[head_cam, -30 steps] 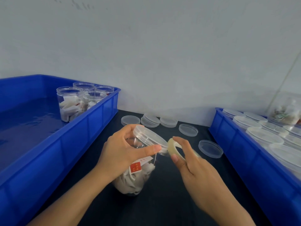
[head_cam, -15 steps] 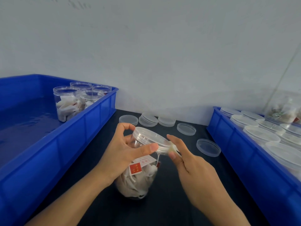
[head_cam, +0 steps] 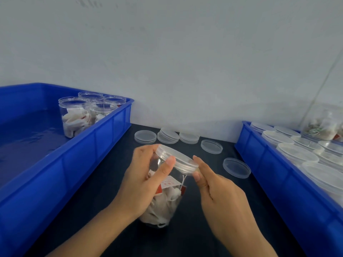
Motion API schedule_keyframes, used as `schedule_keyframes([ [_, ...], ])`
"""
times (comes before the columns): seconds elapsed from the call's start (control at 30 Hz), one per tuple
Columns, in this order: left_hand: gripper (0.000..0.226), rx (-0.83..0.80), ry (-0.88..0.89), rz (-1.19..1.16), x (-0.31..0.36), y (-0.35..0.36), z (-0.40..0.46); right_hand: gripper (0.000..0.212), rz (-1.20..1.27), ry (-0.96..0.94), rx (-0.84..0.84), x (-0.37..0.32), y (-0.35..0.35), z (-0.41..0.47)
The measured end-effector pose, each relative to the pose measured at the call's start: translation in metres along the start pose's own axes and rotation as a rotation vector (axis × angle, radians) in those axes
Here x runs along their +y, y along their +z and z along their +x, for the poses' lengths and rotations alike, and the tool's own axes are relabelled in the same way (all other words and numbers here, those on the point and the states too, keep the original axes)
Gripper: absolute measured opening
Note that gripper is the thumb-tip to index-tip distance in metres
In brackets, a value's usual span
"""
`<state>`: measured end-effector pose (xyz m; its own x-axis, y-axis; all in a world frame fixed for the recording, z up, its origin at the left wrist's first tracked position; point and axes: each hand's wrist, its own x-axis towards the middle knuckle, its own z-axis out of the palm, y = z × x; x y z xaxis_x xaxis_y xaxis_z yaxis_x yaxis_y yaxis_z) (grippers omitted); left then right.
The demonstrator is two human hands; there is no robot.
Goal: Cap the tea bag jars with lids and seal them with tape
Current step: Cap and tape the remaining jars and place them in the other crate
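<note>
A clear jar of tea bags stands tilted on the dark table, its clear lid on top. My left hand wraps the jar, thumb pressed on the lid's rim. My right hand pinches at the lid's right edge, where a sliver of pale tape shows between fingertips and rim. The rest of the tape is hidden by my fingers.
A blue bin on the left holds several open jars of tea bags. Loose lids lie along the back of the table, one near my right hand. A blue bin on the right holds several capped jars.
My right hand has brought the tape roll from beside the jar up against the lid's rim, where it is now mostly hidden. My left hand keeps its hold on the jar.
</note>
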<state>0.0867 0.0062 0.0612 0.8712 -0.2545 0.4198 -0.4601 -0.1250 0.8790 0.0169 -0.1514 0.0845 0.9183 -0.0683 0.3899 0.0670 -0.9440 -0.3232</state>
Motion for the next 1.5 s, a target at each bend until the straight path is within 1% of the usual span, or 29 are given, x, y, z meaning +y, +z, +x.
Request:
schedule_keyframes([
  [0.03, 0.053, 0.070, 0.027, 0.094, 0.002, 0.003, -0.004, 0.070, 0.002, -0.001, 0.007, -0.002, 0.001, -0.001],
  [0.07, 0.065, 0.116, 0.043, 0.159, 0.004, 0.007, -0.008, 0.068, 0.009, -0.009, 0.011, -0.004, 0.002, -0.002],
  [0.13, 0.096, 0.126, 0.024, 0.231, 0.008, 0.011, -0.011, 0.063, 0.030, -0.019, 0.014, -0.006, 0.004, -0.004],
  [0.17, 0.108, 0.116, 0.010, 0.255, 0.009, 0.011, -0.012, 0.059, 0.037, -0.013, 0.015, -0.006, 0.006, -0.005],
  [0.2, 0.115, 0.107, 0.000, 0.270, 0.009, 0.010, -0.010, 0.056, 0.038, 0.001, 0.013, -0.005, 0.007, -0.005],
  [0.23, 0.116, 0.103, -0.006, 0.271, 0.009, 0.009, -0.008, 0.054, 0.035, 0.015, 0.003, -0.004, 0.007, -0.005],
  [0.33, 0.101, 0.112, -0.036, 0.225, 0.005, 0.006, -0.002, 0.054, 0.061, 0.012, -0.041, -0.004, 0.007, -0.004],
  [0.4, 0.086, 0.113, -0.045, 0.185, 0.003, 0.006, 0.000, 0.055, 0.197, 0.046, -0.073, -0.003, 0.007, -0.002],
  [0.43, 0.080, 0.114, -0.046, 0.165, 0.001, 0.005, 0.001, 0.057, 0.285, 0.096, -0.098, -0.002, 0.006, -0.002],
  [0.47, 0.078, 0.117, -0.048, 0.142, 0.000, 0.004, 0.002, 0.059, 0.363, 0.161, -0.130, -0.001, 0.005, -0.001],
  [0.53, 0.083, 0.130, -0.049, 0.100, -0.003, 0.002, 0.003, 0.063, 0.462, 0.277, -0.189, 0.001, 0.001, 0.002],
  [0.6, 0.091, 0.133, -0.046, 0.086, -0.005, -0.001, 0.004, 0.069, 0.498, 0.322, -0.213, 0.003, -0.002, 0.003],
  [0.67, 0.091, 0.129, -0.053, 0.071, -0.007, -0.003, 0.006, 0.072, 0.462, 0.297, -0.174, 0.006, -0.006, 0.003],
  [0.73, 0.089, 0.129, -0.079, 0.032, -0.008, -0.007, 0.009, 0.069, 0.406, 0.196, -0.148, 0.008, -0.011, 0.002],
  [0.83, 0.087, 0.122, -0.114, -0.054, -0.010, -0.012, 0.014, 0.067, 0.359, 0.069, -0.170, 0.009, -0.015, 0.003],
  [0.93, 0.089, 0.085, -0.095, -0.091, -0.011, -0.014, 0.015, 0.065, 0.264, 0.015, -0.165, 0.012, -0.016, 0.004],
  [1.07, 0.087, -0.023, -0.080, -0.167, -0.009, -0.011, 0.014, 0.061, 0.121, 0.007, -0.148, 0.018, -0.017, 0.008],
  [1.17, 0.084, -0.077, -0.083, -0.219, -0.008, -0.009, 0.014, 0.067, 0.025, -0.006, -0.122, 0.022, -0.017, 0.011],
  [1.27, 0.085, -0.095, -0.096, -0.283, -0.007, -0.008, 0.014, 0.070, 0.016, -0.013, -0.111, 0.023, -0.016, 0.013],
  [1.4, 0.086, -0.168, -0.131, -0.373, -0.007, -0.008, 0.014, 0.065, 0.029, -0.015, -0.104, 0.021, -0.013, 0.013],
  [1.5, 0.093, -0.179, -0.160, -0.420, -0.007, -0.007, 0.014, 0.066, 0.046, 0.004, -0.102, 0.019, -0.013, 0.012],
])
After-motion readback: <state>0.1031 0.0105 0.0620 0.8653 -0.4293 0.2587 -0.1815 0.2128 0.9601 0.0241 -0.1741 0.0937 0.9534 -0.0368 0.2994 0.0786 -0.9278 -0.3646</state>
